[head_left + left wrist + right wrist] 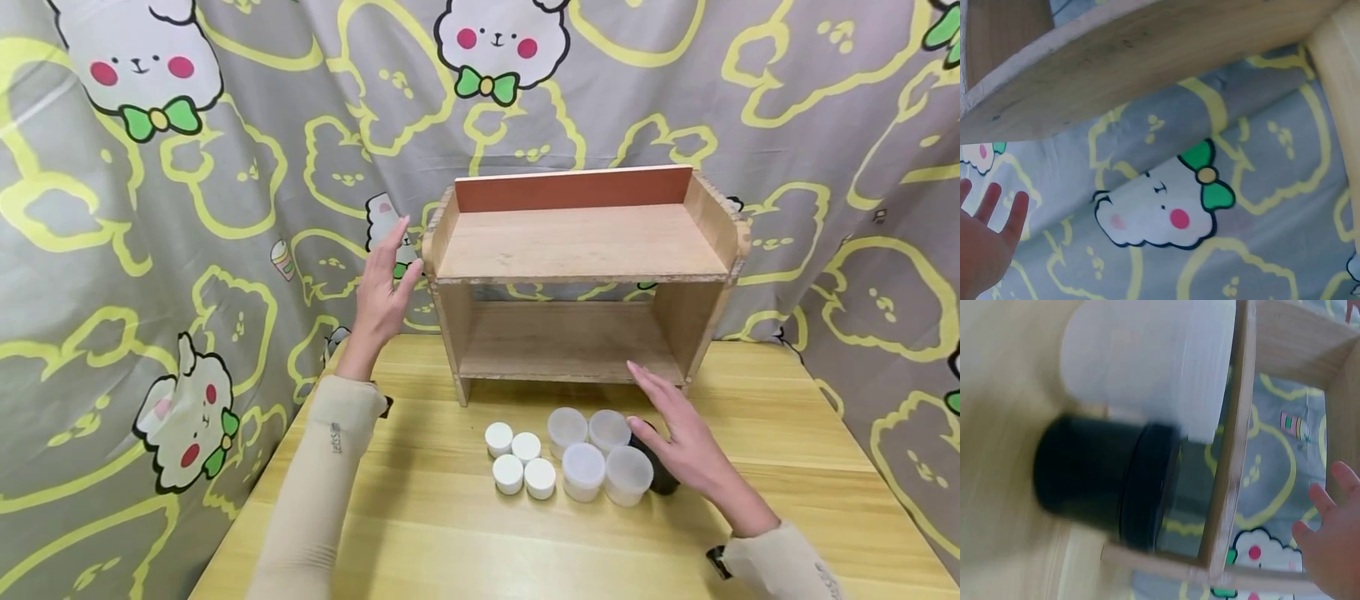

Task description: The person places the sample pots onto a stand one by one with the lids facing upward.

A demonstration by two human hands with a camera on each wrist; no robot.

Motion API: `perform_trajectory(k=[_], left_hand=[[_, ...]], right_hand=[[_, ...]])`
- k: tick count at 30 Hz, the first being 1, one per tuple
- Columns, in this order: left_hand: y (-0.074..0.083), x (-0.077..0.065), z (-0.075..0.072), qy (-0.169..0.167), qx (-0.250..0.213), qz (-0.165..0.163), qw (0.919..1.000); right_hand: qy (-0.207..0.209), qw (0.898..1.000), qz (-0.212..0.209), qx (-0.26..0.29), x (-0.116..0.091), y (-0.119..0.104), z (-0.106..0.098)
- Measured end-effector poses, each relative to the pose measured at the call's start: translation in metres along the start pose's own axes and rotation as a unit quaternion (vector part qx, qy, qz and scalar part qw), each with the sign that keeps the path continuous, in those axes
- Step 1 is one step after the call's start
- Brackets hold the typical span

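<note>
Left hand [382, 287] and right hand [688, 442], viewed from where I stand, both have fingers extended and hold nothing. Left: just beside the left side panel of the wooden shelf [581, 242]; contact cannot be told. Right: over the black jar [664, 478], which stands right of four translucent tubs [583, 471]; four small white jars [508, 475] stand left of these, all in front of the shelf. Tabletop [427, 525] stretches from the white jars to its left edge, and forward of every container. The shelf's lower tier opens front and back, the patterned curtain [247, 108] showing through. Head view: hand and tubs partly hide the black jar. Right wrist view: its side and lid appear, fingers well apart from it. Left wrist view: a shelf board's underside shows.
</note>
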State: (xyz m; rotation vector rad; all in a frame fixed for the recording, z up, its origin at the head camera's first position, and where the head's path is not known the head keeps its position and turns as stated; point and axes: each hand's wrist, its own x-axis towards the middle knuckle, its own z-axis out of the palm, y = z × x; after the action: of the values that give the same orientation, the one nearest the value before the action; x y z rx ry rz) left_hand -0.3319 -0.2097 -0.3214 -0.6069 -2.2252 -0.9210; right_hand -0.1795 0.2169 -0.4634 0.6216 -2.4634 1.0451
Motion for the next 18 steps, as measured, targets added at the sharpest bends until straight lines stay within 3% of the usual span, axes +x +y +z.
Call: perform_trajectory(k=[8,18], left_hand=[[0.007,0.020,0.011,0.001,-0.062,0.003,0.9981],[0.009,0.029,0.023,0.006,-0.102,0.002,0.9948]], right_hand=[[-0.049,0.999,-0.009,0.017,0.004,-0.014,0.028],[-0.074,0.997,-0.022,0.022,0.004,-0.025,0.061]])
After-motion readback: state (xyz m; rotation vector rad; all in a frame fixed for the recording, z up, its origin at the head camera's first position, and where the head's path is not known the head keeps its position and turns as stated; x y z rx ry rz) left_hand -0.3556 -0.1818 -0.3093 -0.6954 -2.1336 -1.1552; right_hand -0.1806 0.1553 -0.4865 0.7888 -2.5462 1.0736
